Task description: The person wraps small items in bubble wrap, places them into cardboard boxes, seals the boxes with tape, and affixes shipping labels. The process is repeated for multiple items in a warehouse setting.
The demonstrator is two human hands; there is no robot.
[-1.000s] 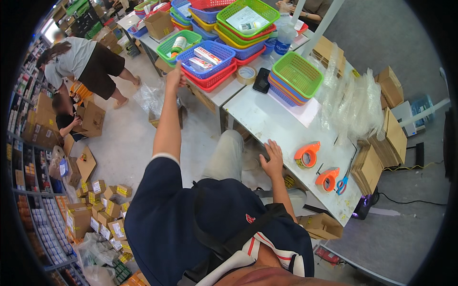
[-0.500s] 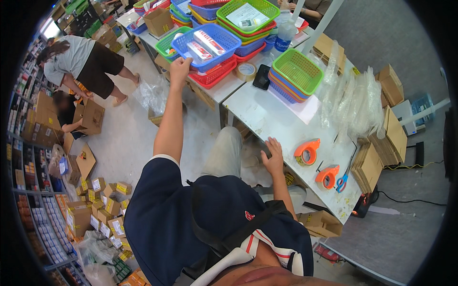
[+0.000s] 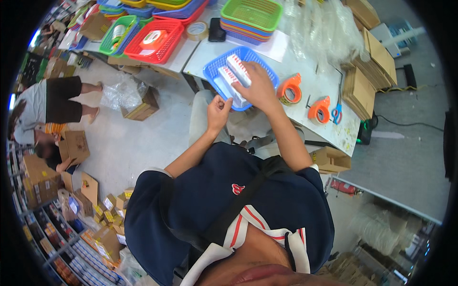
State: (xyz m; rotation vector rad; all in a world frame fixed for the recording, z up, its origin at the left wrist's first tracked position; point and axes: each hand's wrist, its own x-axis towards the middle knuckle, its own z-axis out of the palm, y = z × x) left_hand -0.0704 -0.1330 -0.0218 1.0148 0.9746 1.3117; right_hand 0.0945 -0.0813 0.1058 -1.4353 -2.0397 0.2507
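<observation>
A blue plastic basket (image 3: 210,72) sits at the near left corner of the white table, in front of me. Inside it lie two long white boxes (image 3: 226,75) with red print, side by side. My left hand (image 3: 219,113) pinches the basket's near rim between thumb and fingers. Reaching in from the right, my right hand (image 3: 259,89) is curled over the white boxes, thumb on the nearer one and fingers at the farther one. Part of both boxes is hidden beneath that hand.
Right of the basket lie two orange tape dispensers (image 3: 289,90) and blue scissors (image 3: 337,114). Beyond are stacked baskets (image 3: 253,14), a phone (image 3: 216,30) and bubble wrap (image 3: 315,33). A red basket (image 3: 164,47) stands on the left table. Two people are at the left among cartons.
The blue basket has come off the red basket, toward me and right, onto the near table, with my left hand on it. My right hand has moved from the table edge into the basket.
</observation>
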